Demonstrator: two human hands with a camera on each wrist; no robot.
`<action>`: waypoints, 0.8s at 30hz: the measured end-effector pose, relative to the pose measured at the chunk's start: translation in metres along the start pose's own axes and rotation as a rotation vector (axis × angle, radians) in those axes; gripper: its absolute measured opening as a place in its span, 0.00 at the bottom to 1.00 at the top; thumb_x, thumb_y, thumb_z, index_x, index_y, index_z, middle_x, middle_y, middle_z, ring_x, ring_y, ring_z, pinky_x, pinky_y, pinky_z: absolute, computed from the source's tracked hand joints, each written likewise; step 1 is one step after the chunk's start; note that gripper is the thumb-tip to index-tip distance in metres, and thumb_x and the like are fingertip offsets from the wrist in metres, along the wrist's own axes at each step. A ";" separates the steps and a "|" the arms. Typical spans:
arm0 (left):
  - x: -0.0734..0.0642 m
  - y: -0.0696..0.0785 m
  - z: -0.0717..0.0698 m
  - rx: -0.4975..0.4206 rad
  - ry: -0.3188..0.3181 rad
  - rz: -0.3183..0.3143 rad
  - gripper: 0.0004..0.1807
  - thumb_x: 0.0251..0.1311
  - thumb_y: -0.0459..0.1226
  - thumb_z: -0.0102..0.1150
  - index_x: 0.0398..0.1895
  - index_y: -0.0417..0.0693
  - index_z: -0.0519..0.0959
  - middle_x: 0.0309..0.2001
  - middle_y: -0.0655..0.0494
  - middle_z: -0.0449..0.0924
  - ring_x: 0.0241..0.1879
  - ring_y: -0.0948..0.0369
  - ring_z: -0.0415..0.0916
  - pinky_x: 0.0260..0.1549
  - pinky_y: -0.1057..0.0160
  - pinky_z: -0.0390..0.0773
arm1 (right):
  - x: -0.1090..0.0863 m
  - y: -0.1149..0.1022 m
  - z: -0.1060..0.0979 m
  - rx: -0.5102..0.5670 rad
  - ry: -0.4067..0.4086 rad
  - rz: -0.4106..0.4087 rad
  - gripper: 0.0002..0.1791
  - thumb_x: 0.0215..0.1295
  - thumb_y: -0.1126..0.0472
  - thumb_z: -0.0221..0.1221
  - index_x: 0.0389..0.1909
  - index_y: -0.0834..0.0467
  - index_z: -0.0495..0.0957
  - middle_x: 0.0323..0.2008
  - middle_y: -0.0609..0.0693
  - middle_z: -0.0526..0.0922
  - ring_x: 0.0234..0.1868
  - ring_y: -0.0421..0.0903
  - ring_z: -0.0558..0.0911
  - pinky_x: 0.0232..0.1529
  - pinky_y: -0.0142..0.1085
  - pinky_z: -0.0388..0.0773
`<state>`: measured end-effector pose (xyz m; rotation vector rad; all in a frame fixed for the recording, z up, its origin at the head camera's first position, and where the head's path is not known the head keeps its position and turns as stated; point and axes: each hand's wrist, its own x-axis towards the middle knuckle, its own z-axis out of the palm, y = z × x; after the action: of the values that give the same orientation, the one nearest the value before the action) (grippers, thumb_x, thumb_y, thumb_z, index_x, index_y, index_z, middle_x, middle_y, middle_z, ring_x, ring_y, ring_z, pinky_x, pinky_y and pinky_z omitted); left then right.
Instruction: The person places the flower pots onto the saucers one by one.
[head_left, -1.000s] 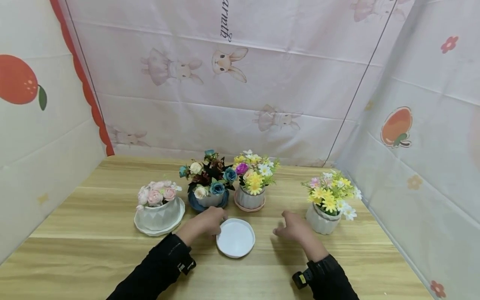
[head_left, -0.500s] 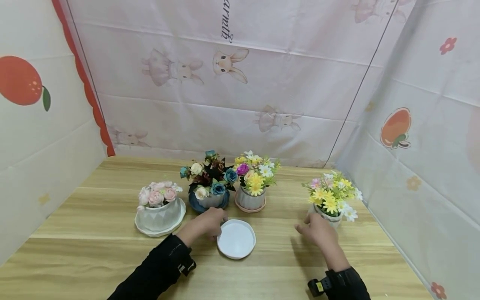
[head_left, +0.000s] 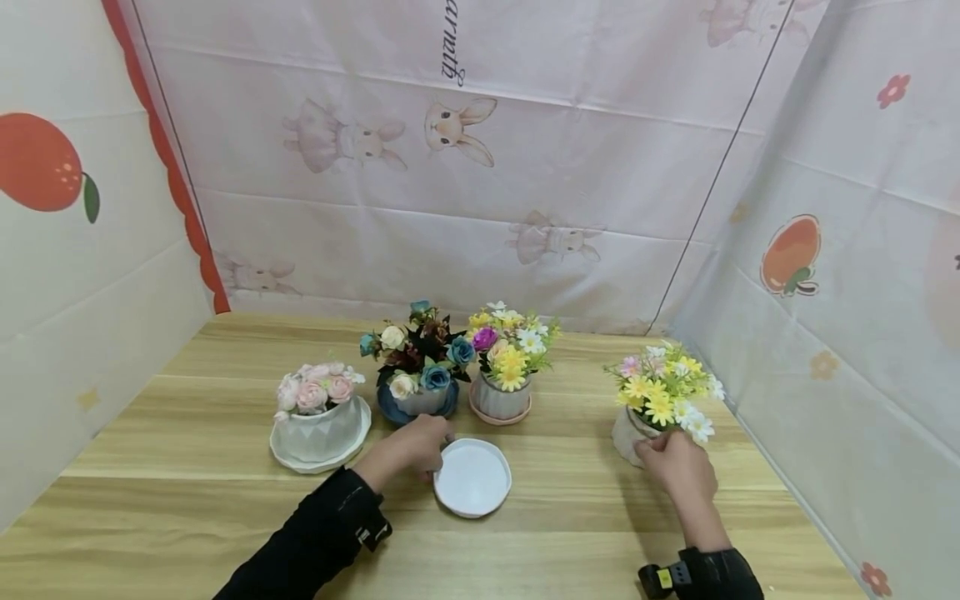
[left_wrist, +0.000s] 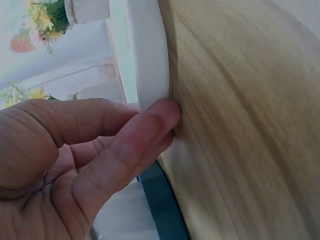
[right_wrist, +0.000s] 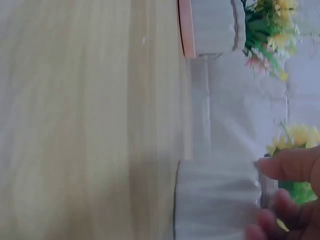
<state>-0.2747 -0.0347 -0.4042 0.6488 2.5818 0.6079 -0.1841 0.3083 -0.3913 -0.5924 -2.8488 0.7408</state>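
Observation:
In the head view, my left hand (head_left: 408, 450) is at the left edge of a small white saucer (head_left: 472, 479) lying on the table. The left wrist view shows its thumb and fingers pinching the saucer's rim (left_wrist: 150, 55). My right hand (head_left: 682, 471) is at the near side of a pale grey flowerpot (head_left: 628, 437) with yellow, white and pink artificial flowers (head_left: 660, 392). In the right wrist view, thumb (right_wrist: 285, 165) and fingers stand apart right at the pot's rim, slightly blurred, and the pot (right_wrist: 215, 200) stands upright on the table.
Pink roses in a white pot (head_left: 318, 433) stand on a white saucer at the left. Behind the left hand is a pot of blue and cream roses (head_left: 423, 400) on a blue saucer. Beside it, a grey pot (head_left: 502, 400) sits on a pink saucer. Printed cloths (head_left: 450, 242) enclose the table.
My right hand has moved right, from beside the white saucer across to the near side of the pot of yellow flowers. The left hand and the saucer have stayed in place.

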 end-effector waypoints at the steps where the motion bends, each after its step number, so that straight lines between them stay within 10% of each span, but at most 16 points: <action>1: 0.000 0.000 0.000 0.000 0.000 0.002 0.23 0.42 0.18 0.59 0.47 0.37 0.76 0.39 0.47 0.75 0.15 0.62 0.74 0.13 0.67 0.75 | 0.001 0.002 -0.001 0.001 0.021 0.007 0.21 0.58 0.48 0.57 0.35 0.65 0.75 0.32 0.62 0.77 0.28 0.55 0.76 0.21 0.42 0.70; 8: -0.001 0.000 -0.001 -0.013 -0.005 -0.004 0.23 0.43 0.18 0.59 0.47 0.37 0.76 0.41 0.46 0.75 0.15 0.62 0.74 0.14 0.66 0.76 | 0.010 0.020 0.001 0.200 0.162 -0.025 0.47 0.50 0.51 0.67 0.63 0.71 0.57 0.57 0.78 0.57 0.54 0.75 0.62 0.45 0.63 0.66; 18: -0.003 -0.001 -0.002 -0.025 0.003 -0.002 0.23 0.43 0.18 0.58 0.47 0.37 0.76 0.42 0.45 0.76 0.15 0.62 0.75 0.14 0.66 0.76 | 0.030 0.035 0.019 0.656 0.053 -0.126 0.59 0.48 0.62 0.71 0.73 0.54 0.40 0.70 0.60 0.47 0.68 0.61 0.48 0.64 0.55 0.48; 24: -0.002 -0.002 -0.002 -0.047 -0.003 -0.004 0.22 0.43 0.18 0.58 0.46 0.38 0.77 0.42 0.45 0.75 0.16 0.61 0.75 0.14 0.66 0.76 | 0.035 0.039 0.023 0.661 0.006 -0.126 0.60 0.49 0.59 0.71 0.73 0.54 0.37 0.71 0.59 0.44 0.69 0.57 0.44 0.65 0.53 0.41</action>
<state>-0.2749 -0.0382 -0.4032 0.6286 2.5570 0.6636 -0.2083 0.3436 -0.4289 -0.3028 -2.3755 1.5371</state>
